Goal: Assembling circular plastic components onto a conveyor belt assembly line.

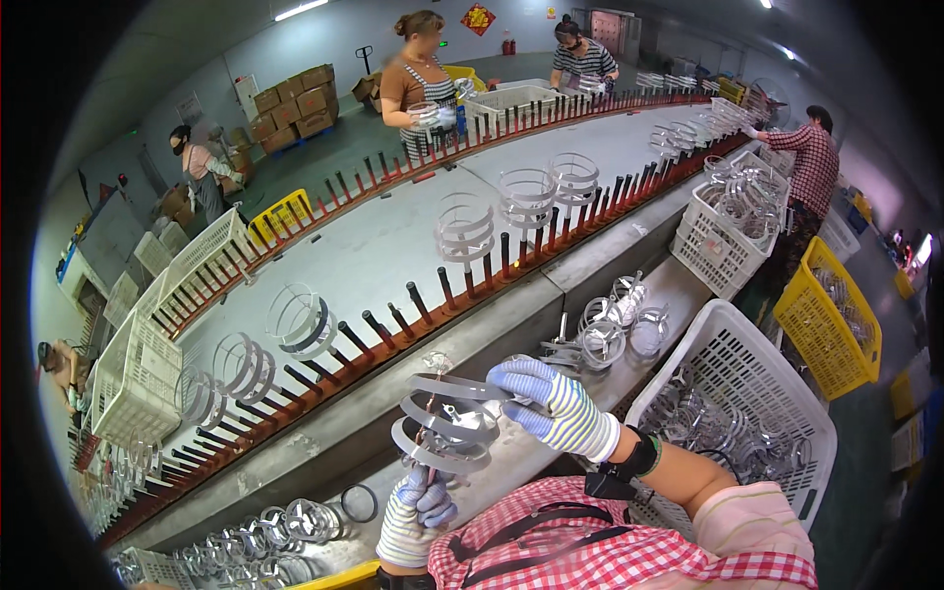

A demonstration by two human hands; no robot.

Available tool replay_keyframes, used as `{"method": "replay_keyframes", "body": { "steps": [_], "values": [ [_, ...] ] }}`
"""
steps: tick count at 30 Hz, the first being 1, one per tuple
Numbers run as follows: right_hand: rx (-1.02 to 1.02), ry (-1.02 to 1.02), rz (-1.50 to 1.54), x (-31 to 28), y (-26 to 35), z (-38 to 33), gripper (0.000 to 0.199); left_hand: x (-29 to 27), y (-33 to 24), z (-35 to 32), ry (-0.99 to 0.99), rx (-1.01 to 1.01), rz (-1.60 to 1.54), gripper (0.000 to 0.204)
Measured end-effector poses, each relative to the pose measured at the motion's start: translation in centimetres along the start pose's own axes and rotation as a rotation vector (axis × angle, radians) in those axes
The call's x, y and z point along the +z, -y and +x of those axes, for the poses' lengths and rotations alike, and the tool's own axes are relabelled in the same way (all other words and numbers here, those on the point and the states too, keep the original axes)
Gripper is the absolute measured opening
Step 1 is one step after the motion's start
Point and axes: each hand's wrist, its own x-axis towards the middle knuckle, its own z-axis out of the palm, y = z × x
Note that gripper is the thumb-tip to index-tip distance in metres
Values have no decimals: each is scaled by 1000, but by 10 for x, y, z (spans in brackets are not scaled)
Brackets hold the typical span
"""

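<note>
From the head camera, looking down: my left hand, in a striped knit glove with blue fingertips, is closed in a fist around the lower end of a set of stacked metal rings, gripping it from below. My right hand, gloved the same way, comes in from the right; its fingers are curled over the top ring, pinching its right edge, so both hands are closed on the same ring set. I hold it up in front of my chest, above the grey ledge that runs just beside the conveyor.

On the conveyor's edge, a row of dark pegs stands tilted, and several carry ring sets like mine. More rings lie loose on the ledge. A white plastic basket with rings sits to my right.
</note>
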Motion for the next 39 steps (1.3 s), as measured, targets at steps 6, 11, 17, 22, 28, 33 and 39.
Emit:
{"method": "replay_keyframes", "body": {
  "steps": [6,11,17,22,28,33,39],
  "values": [
    [-38,-186,-4,12,-16,-2,34,-4,6,19,-1,4,-14,29],
    [14,-196,51,7,-39,2,34,1,12,44,8,53,23,31],
    [-201,-148,-126,-49,-67,32,50,11,29,79,-390,445,1054,26],
    [-172,103,-258,-71,-66,61,55,29,53,112,-347,923,1642,23],
    [-28,55,91,-75,-109,48,48,42,76,149,-418,1182,1812,24],
    [-65,-43,125,-102,-133,45,42,59,104,185,-480,1268,1796,24],
    [-102,-77,96,-134,-168,38,43,86,122,220,-441,1287,1813,23]
  ]
}}
